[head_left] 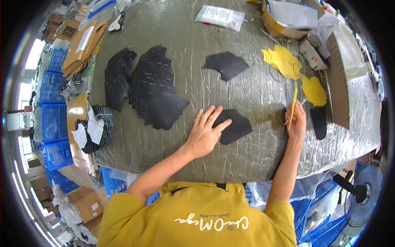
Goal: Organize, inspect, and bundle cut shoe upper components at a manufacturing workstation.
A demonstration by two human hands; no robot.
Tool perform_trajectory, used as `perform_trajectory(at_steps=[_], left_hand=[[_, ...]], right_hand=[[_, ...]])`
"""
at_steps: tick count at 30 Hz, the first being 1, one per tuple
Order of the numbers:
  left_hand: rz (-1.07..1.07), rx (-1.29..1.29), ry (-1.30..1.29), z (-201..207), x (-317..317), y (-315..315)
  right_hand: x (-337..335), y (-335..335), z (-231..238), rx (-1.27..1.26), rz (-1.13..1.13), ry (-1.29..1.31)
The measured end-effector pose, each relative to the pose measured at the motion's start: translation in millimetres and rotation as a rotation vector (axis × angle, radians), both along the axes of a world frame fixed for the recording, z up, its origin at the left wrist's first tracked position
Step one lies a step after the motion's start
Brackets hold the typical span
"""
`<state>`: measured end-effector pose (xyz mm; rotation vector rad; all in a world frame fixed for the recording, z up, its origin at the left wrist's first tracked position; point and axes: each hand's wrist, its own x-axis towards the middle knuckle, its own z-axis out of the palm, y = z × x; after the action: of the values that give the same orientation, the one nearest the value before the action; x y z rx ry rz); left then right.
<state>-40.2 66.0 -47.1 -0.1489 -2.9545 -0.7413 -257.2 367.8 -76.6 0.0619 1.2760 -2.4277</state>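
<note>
My left hand [205, 132] lies with its fingers spread, the fingertips on the left edge of a black cut piece [236, 127] flat on the table. Off to the right, my right hand [297, 122] is closed around a thin yellow piece [293, 108], seen nearly edge-on, and a slim whitish stick like a pen [303, 101]. Another black cut piece [225, 65] rests farther back. Two fanned stacks of black pieces, one wide [154, 86] and one narrower [118, 78], lie to the left. Beyond the right hand are two yellow templates, one larger [283, 61] and one smaller [314, 91].
A narrow black piece [319, 123] lies beside a cardboard panel [340, 90] on the right. At the back are a plastic packet [221, 17] and an open box [288, 24]. Bundled pieces [101, 127] and brown card sheets [84, 47] line the table's left edge.
</note>
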Motion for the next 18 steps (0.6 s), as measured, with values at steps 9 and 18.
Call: perform_trajectory(at_steps=[9,18], left_hand=[[0.198,0.708,0.152,0,22,-1],[-0.068,0.466,0.031,13,25,-7]], right_hand=[[86,-69,50,0.873,0.428,0.350],[112,-81,47,1.114,0.301,0.621]])
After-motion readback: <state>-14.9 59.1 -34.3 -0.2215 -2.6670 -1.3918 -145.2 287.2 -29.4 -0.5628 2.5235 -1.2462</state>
